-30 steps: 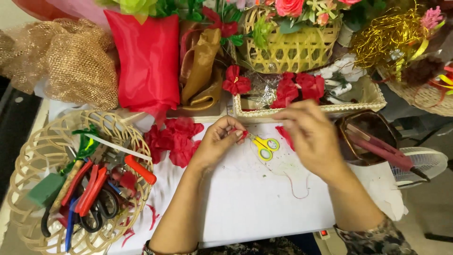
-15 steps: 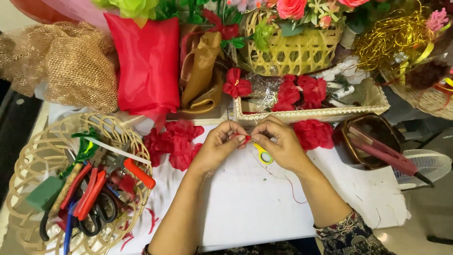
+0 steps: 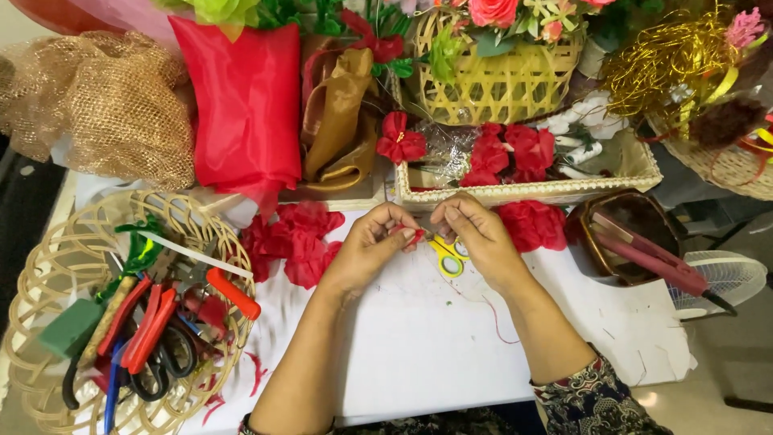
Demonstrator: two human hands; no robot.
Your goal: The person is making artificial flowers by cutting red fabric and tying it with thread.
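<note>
White tabletop [image 3: 419, 354] under both hands' fingers [image 3: 403, 234], pinched shut together on a small red petal [image 3: 419, 234].

Small red piece [image 3: 419, 234] pinched between fingertips of left hand [image 3: 372, 246] and right hand [image 3: 477, 239]: mostly covered, too small to identify, possibly petal. Yellow-handled scissors [image 3: 448, 256]: blades hidden under right hand. Thin red thread [image 3: 493, 316]: upper end lost beneath right wrist. Round wicker basket [image 3: 56, 266]: cut off by left and bottom edges. Both elbows out of frame.
</note>
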